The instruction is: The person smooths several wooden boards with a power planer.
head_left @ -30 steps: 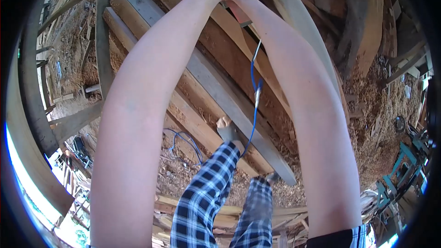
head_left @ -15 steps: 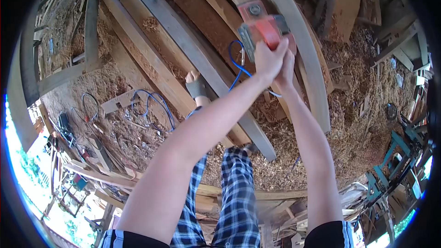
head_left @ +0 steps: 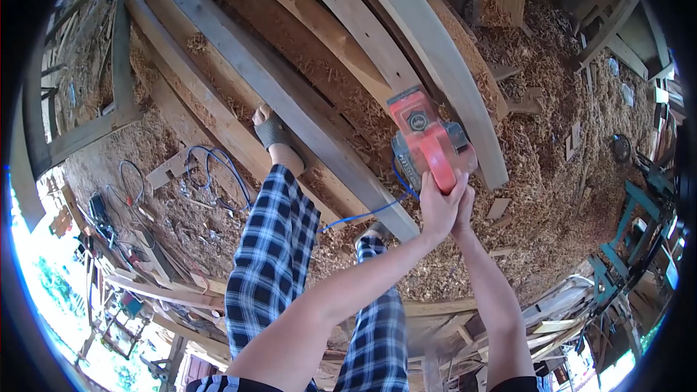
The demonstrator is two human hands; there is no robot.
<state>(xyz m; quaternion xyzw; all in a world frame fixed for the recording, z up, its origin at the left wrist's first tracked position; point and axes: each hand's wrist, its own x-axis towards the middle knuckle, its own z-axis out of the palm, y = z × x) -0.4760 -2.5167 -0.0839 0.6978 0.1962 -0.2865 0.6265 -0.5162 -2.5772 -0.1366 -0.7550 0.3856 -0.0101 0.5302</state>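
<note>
A red and grey electric planer (head_left: 422, 125) sits over the near end of a long pale plank (head_left: 377, 47) that has small dark holes. My left hand (head_left: 438, 207) is closed round the rear of its red handle. Pressed up beside it, my right hand (head_left: 465, 212) is also closed at the back of the tool; its fingertips are partly hidden. A blue cord (head_left: 367, 213) runs from beside the planer across a grey beam (head_left: 272, 72) toward my legs. Close along the planer's right side lies another curved, pale board (head_left: 435, 51).
My left foot (head_left: 274, 134) is between long timbers on the left. Wood shavings (head_left: 541, 196) cover the ground. A coiled blue cable (head_left: 210, 167) and a dark power tool (head_left: 98, 207) lie at left. A teal metal frame (head_left: 632, 210) stands at right.
Both hands and the planer have moved down the plank toward my body. The camera view has shifted, and more of my checked trouser legs shows.
</note>
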